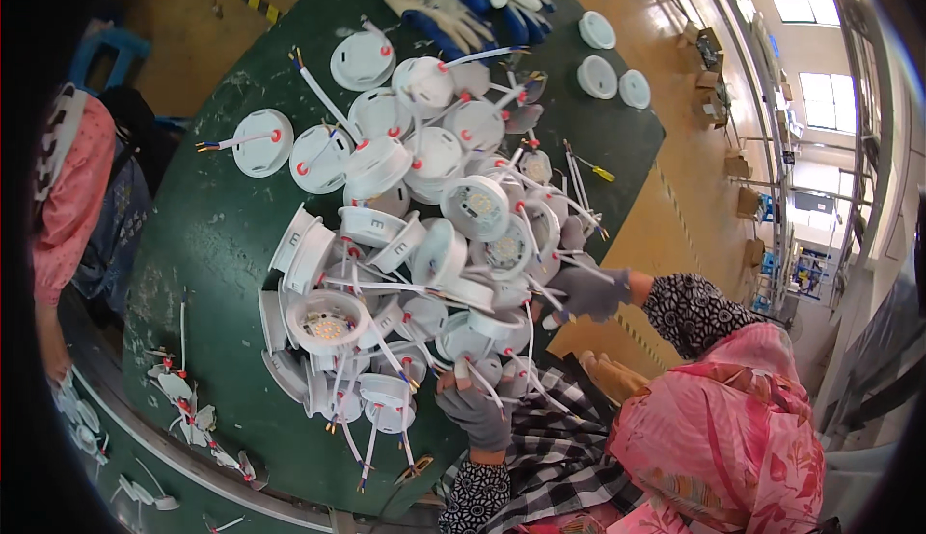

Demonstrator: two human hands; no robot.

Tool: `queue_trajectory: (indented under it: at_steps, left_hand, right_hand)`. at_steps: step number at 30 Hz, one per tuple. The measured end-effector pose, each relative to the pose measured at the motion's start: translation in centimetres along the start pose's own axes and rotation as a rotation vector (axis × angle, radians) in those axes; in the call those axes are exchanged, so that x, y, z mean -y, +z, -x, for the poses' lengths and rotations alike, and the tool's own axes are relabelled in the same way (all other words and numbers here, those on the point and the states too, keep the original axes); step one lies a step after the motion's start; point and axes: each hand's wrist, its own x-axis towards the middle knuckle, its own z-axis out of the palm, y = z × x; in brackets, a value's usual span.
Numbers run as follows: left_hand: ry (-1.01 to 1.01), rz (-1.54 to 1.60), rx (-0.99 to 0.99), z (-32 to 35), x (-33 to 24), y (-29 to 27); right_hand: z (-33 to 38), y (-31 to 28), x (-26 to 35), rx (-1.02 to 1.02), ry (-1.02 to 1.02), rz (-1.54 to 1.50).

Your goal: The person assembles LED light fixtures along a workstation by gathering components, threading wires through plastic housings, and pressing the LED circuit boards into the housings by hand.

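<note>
Neither of my hands comes into view. A pile of white round LED lamps (328,324), with white cables and red grommets, covers the middle of the green table (193,245). Some face up with their yellowish LED boards (479,202) showing; others lie face down or on edge. At the lower right another person in a pink floral headscarf (719,428) sits bent over the pile. That person's grey-gloved hands, one at the pile's near edge (475,413) and one at its right side (584,293), reach among the lamps. What they hold is hard to make out.
Work gloves (434,13) lie at the far edge, near three white round caps (597,78). A yellow-handled screwdriver (602,173) lies right of the pile. Loose cabled parts (193,413) lie lower left. A second person in pink (72,206) is at the left.
</note>
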Motion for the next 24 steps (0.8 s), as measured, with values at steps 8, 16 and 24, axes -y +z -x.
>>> queue_trajectory:
  at_steps: [8, 16, 24]
  left_hand:
    - [-0.047, 0.073, 0.190, -0.1, -2.7, -6.6]
    - [-0.313, 0.094, -0.336, 1.8, 4.8, -17.1]
    - [-0.059, 0.444, -0.083, -7.4, 13.5, -12.1]
  right_hand:
    - [4.3, 1.4, -4.9, -0.347, -0.268, -0.014]
    - [-0.2, 18.1, -12.9, 0.178, -0.406, -0.179]
    - [-4.2, 15.8, -6.8, -0.066, -0.412, 0.057]
